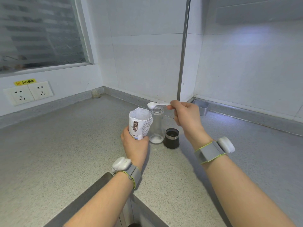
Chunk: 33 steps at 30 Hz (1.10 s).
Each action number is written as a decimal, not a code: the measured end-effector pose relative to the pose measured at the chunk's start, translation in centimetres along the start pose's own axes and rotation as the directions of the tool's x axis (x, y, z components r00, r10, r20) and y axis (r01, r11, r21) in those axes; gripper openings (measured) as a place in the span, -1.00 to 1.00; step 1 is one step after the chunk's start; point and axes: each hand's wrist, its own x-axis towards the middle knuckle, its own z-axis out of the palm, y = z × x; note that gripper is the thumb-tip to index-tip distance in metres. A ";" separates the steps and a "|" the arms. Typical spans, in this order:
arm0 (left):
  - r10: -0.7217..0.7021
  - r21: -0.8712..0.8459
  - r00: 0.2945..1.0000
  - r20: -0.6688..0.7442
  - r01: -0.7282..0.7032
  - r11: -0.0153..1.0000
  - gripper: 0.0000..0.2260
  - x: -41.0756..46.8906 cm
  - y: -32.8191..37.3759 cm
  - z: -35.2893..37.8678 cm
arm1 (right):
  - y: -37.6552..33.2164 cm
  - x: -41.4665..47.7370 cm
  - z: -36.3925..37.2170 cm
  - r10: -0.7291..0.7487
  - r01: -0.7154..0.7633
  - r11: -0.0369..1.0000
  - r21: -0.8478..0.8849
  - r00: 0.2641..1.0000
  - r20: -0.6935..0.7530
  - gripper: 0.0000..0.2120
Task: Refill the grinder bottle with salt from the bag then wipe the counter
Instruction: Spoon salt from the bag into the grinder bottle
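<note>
Nearest, grey wristbands (131,172) sit on both forearms; fwd of them the left grip (135,143) is wrapped round the base of the open salt bag (141,123), upright just left of the grinder bottle (156,126) on the speckled table (65,145). Bottle stands uncapped w/ a little salt at its bottom, dark cap (171,138) just right of it. Right grip (185,115) pinches a white spoon (157,104), bowl above the bottle's mouth; metal tin (202,106) behind-right, by the wall.

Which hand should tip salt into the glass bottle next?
The right hand: it holds the full spoon at the mouth of the open bottle. The left hand just grips the bag.
</note>
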 end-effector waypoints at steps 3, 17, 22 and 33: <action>0.002 -0.002 1.000 -0.005 -0.002 1.000 -0.55 -0.1 0.0 0.0 | 0.2 0.4 -0.5 -0.021 0.020 1.000 -0.021 0.998 -0.060 -0.78; -0.014 0.001 1.000 -0.015 0.014 1.000 -0.53 -0.1 0.1 0.1 | 1.3 0.6 -1.2 -0.622 0.585 0.571 -0.575 0.766 0.161 -0.83; -0.011 -0.018 1.000 0.001 0.011 1.000 -0.53 0.0 0.0 0.0 | 0.7 0.3 -1.7 -0.736 0.729 0.344 -0.592 0.601 0.312 -0.83; 0.142 -0.059 0.984 -0.105 -0.149 0.987 -0.49 -0.4 0.1 -0.1 | 0.2 -1.2 0.0 -0.695 0.807 0.309 -0.503 0.552 0.460 -0.84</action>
